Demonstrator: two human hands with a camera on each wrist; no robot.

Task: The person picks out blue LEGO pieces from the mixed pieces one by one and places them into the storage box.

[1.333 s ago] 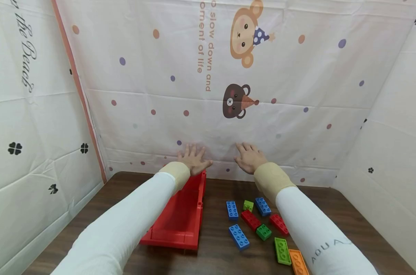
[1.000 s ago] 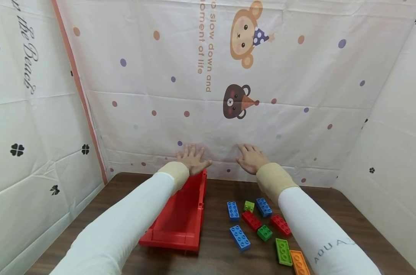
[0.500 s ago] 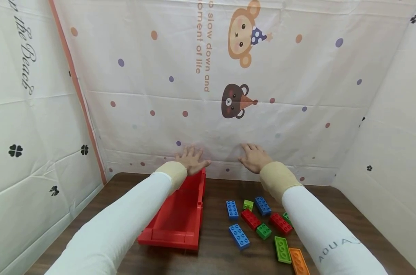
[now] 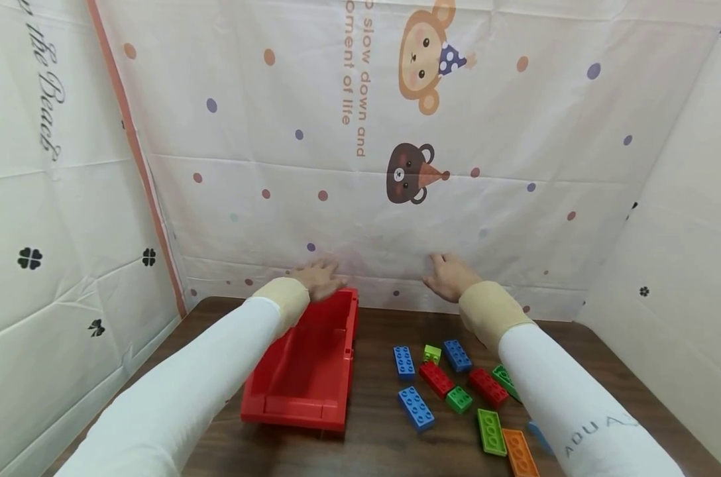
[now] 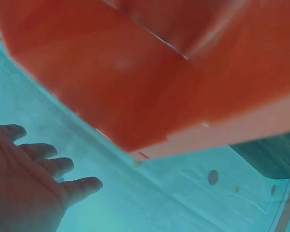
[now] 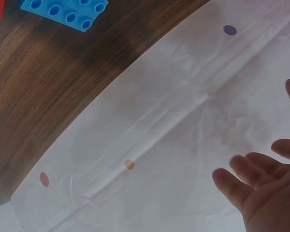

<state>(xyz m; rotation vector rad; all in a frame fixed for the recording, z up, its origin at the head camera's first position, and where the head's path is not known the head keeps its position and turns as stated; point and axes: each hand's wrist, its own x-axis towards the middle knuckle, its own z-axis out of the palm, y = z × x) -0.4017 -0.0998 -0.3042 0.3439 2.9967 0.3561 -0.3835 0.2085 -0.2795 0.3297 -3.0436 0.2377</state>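
My left hand hovers over the far end of a red plastic box, holding nothing. In the left wrist view its fingers are spread loosely beside the box wall. Out past the table's back edge, in front of the cloth, my right hand is also free, its fingers loosely extended. Toy building bricks lie between the box and my right forearm: blue bricks, red bricks, a green brick, a lime piece and an orange piece.
A patterned white cloth hangs behind the dark wooden table and along both sides. My right sleeve partly covers a long green piece and another blue piece.
Both hands have moved apart, the left one leftward over the box and the right one rightward. The green and blue pieces beside my right sleeve have come into sight. The bricks stay put.
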